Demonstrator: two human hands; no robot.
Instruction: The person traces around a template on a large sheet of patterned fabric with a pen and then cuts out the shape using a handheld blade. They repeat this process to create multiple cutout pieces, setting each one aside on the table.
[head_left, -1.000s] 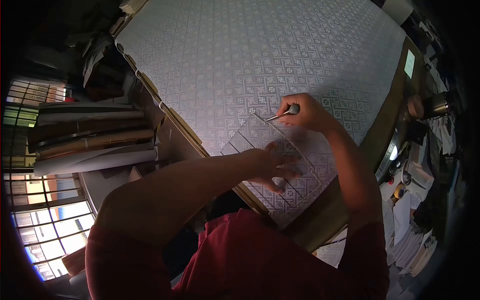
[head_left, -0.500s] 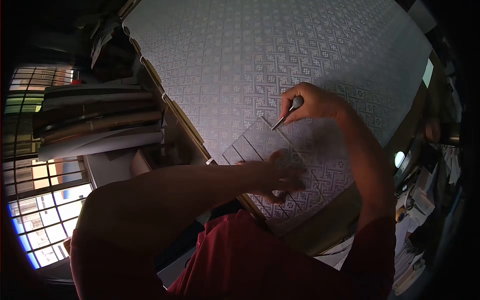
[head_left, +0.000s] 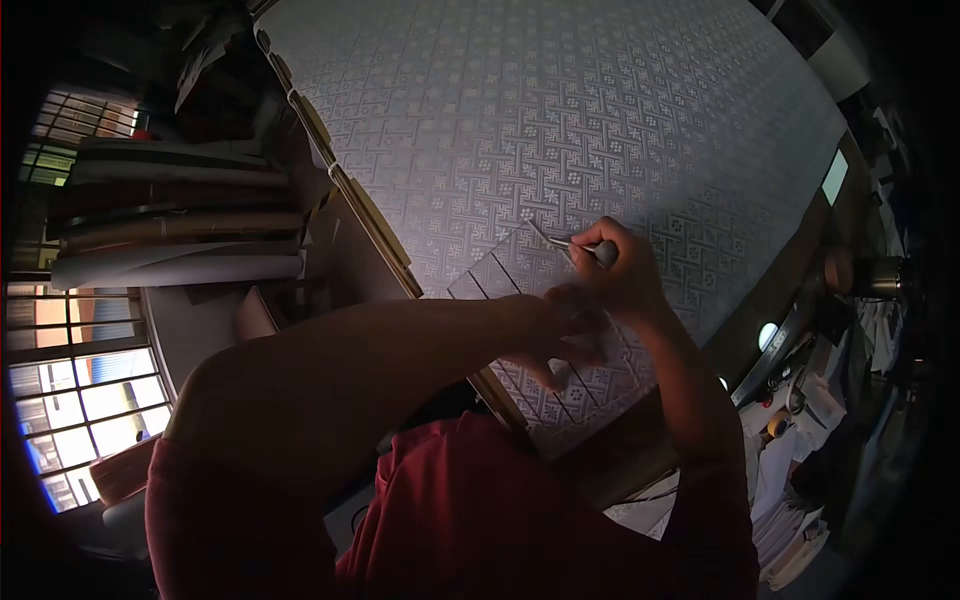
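My left hand presses flat on the clear ruler, which lies on the patterned sheet; my right hand grips the knife. I judge: steady ruler pressure, blade tight against its edge

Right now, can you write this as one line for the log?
left hand: pressing clear ruler | right hand: holding metal tool | under: patterned sheet

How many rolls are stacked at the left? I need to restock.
5 that can be told apart: rolls lie stacked left of the patterned sheet, from top to bottom. Dim light may hide more.
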